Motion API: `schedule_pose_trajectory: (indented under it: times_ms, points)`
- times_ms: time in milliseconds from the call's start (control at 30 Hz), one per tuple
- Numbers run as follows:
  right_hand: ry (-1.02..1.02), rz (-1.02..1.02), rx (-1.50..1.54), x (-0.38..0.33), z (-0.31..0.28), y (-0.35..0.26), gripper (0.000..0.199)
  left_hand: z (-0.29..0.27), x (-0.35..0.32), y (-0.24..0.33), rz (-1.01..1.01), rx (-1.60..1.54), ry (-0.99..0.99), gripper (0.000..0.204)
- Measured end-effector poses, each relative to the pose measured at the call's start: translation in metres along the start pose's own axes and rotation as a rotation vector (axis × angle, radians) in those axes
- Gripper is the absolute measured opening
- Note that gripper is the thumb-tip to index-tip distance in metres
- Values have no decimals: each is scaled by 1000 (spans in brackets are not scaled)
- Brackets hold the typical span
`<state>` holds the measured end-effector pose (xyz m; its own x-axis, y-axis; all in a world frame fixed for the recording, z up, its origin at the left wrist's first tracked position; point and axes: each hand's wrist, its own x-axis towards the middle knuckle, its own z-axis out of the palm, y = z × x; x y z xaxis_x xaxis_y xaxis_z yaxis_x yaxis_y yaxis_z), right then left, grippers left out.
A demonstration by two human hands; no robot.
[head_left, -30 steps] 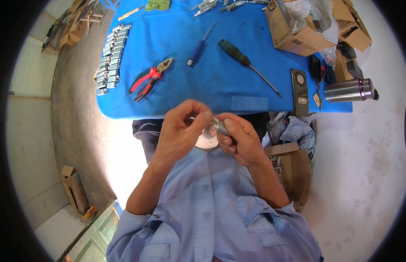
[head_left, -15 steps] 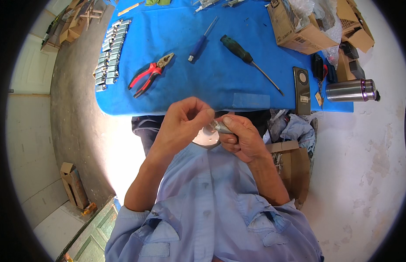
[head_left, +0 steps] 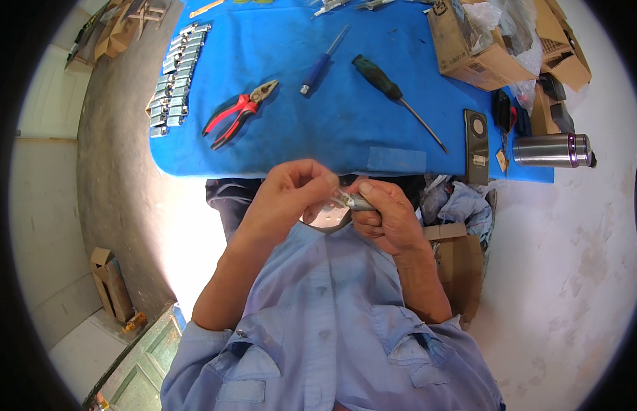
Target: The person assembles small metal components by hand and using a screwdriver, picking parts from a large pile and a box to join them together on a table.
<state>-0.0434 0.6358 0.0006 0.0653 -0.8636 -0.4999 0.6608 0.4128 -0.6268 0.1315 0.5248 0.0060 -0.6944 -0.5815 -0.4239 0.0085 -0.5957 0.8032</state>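
At the centre of the head view, little has changed in the last second: both hands stay together just below the blue table edge. Left hand pinches the tip of a small metal part; right hand is curled tightly around it.

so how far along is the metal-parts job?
Done: a row of small metal parts lies on the blue table. In hand: left hand and right hand pinch one small metal piece. Left: can't tell; pliers and screwdrivers lie idle.
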Motion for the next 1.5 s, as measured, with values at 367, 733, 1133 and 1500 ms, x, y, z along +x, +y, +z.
schedule_pose_trajectory:
  times_ms: [367, 733, 1133, 1500]
  points:
    - [-61, 50, -137, 2, 2, -7, 30, -16, 0, -4, -13, 44, -181, 27]
    - [-102, 113, -131, 6, 0, -6, 27, -15, -2, -2, -15, 56, -200, 24]
    - [-145, 135, -58, 13, -8, 2, 30, -14, 4, -5, -25, 64, -165, 24]
    - [-86, 110, -12, 15, -2, 2, 32, -16, 6, -13, 75, 28, -106, 25]
